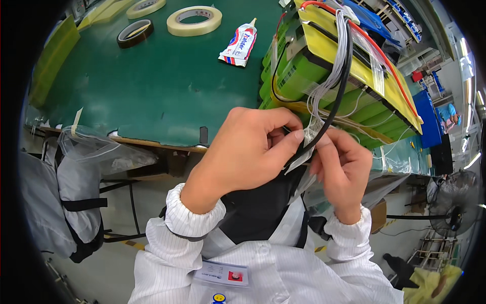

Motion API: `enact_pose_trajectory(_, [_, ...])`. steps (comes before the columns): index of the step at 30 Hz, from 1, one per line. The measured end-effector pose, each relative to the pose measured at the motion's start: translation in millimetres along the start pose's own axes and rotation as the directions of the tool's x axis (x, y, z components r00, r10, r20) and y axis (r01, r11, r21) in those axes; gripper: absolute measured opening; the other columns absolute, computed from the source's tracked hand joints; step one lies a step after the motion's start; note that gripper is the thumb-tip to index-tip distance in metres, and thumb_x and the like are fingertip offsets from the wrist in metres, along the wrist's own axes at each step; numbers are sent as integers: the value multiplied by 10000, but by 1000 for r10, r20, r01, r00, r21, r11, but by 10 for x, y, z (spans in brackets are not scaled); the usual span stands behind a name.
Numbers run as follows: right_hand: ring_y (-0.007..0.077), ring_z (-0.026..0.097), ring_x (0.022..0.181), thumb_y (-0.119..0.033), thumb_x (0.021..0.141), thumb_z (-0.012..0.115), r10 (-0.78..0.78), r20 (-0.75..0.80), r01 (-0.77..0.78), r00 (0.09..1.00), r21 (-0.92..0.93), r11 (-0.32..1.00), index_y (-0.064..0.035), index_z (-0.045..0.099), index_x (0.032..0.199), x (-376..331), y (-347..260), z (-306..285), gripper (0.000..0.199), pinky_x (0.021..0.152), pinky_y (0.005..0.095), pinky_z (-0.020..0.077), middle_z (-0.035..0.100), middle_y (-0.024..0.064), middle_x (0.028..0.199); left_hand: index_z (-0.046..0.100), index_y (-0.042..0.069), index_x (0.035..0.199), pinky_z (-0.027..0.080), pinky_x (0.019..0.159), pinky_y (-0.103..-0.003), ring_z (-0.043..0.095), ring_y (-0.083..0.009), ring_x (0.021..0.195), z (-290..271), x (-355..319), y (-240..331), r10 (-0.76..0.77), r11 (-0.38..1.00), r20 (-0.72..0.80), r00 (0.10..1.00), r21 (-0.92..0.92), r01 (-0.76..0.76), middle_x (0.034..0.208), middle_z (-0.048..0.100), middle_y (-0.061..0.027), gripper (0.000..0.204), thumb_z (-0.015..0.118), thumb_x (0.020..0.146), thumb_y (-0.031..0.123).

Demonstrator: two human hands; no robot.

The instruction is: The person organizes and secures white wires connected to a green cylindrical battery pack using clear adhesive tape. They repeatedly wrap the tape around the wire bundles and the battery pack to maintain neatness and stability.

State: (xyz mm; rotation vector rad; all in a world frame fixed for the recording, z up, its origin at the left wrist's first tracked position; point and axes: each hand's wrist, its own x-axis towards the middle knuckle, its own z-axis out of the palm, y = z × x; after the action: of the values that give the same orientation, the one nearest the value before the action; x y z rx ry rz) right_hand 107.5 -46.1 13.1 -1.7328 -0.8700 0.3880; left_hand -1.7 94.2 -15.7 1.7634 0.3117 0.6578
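In front of me a battery pack (298, 76) of green cylindrical cells with yellow sheets stands tilted at the table's edge. A bundle of thin white wires (324, 93) hangs down its near side, and a thick black cable (341, 96) curves beside it. Where the bundle ends, my left hand (248, 152) is closed, pinching a strip of clear tape (312, 130) by the wires. My right hand (344, 169) pinches at the same tape from the other side. Its fingertips are partly hidden behind the tape and cable.
On the green table (131, 86) lie a cream tape roll (177, 25), a dark brown tape roll (121, 39) and a white glue tube (242, 45). Clear plastic film (116, 152) hangs from the front edge. A fan (455, 202) stands at the right.
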Motion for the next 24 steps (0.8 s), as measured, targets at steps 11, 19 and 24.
enact_pose_trajectory(11, [58, 562, 557, -62, 963, 607, -33, -8, 33, 999, 135, 990, 89, 674, 998, -55, 59, 76, 169, 497, 189, 431, 664, 63, 755, 688, -51, 916, 353, 481, -232, 433, -44, 543, 27, -13, -39, 81, 997, -23, 996, 11, -81, 620, 563, -8, 103, 672, 883, 46])
enact_pose_trajectory(19, [83, 577, 573, -31, 935, 632, -71, 53, 73, 996, -39, 997, 56, 624, 930, 6, 96, -24, 88, 513, 226, 455, 630, 56, 742, 668, -45, 939, 411, 509, -232, 489, -56, 560, 29, -20, -48, 69, 997, -15, 998, 39, -68, 662, 614, -34, 114, 673, 908, 65])
enact_pose_trajectory(24, [183, 572, 530, -32, 915, 630, -247, 129, 276, 960, -313, 909, 28, 605, 908, 78, 109, -74, 66, 513, 300, 454, 598, 108, 705, 664, -47, 937, 453, 561, -241, 527, -72, 603, 9, -15, -55, 81, 990, -20, 996, 116, -79, 720, 641, -55, 108, 670, 914, 59])
